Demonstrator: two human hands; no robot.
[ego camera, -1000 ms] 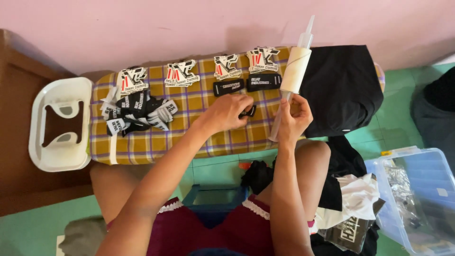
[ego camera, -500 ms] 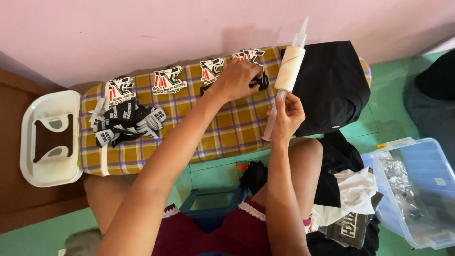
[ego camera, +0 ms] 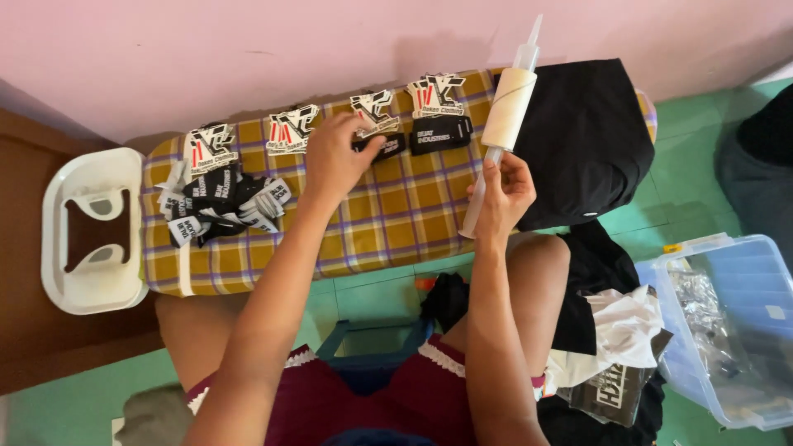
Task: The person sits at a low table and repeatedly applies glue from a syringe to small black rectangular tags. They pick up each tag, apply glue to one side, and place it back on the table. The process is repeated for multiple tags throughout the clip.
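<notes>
The left hand (ego camera: pixel 334 157) pinches a small black fabric label (ego camera: pixel 382 147) on the plaid ironing board (ego camera: pixel 396 223). The right hand (ego camera: pixel 505 196) grips a clear syringe-like tube (ego camera: pixel 504 124), fingers wrapped round its lower shaft, just beside folded black cloth (ego camera: pixel 582 136).

Pink wall (ego camera: pixel 206 49), green floor (ego camera: pixel 694 182) (tiled)

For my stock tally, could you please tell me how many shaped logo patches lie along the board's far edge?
4, in a row: far-left patch, second patch, third patch by the left hand, rightmost patch. More may hide in the label pile.
</notes>
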